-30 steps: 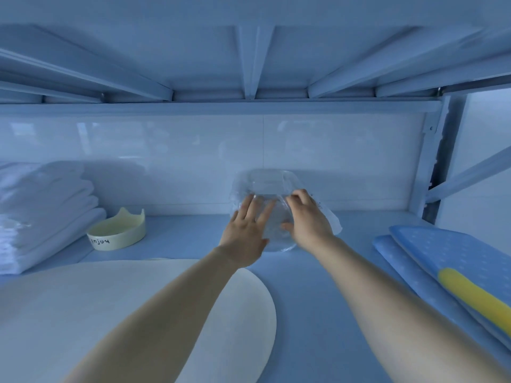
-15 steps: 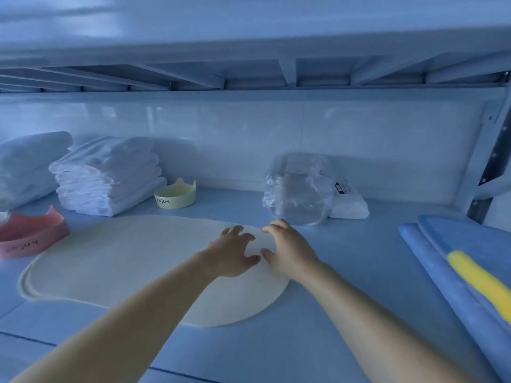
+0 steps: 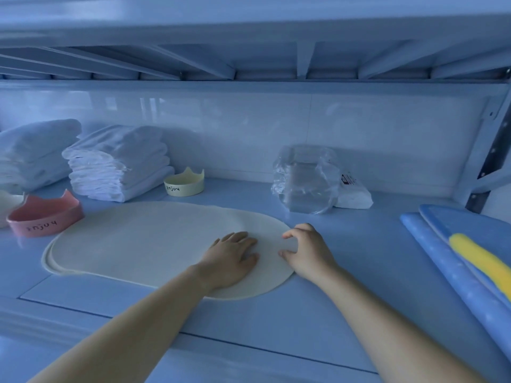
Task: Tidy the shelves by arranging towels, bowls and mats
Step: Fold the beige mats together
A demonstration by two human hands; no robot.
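A person's left hand [image 3: 229, 261] lies flat, fingers spread, on the cream oval mat [image 3: 143, 244], while the right hand [image 3: 307, 252], fingers curled, touches its right edge, grip unclear.

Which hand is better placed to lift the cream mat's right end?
Right, probably. The right hand has curled fingers at the right edge of the mat, ready to pinch it; the left hand lies flat on top, pinning it.

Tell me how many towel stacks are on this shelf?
2: the left stack at the frame's edge, the second stack beside the yellow bowl. More could lie off-frame.
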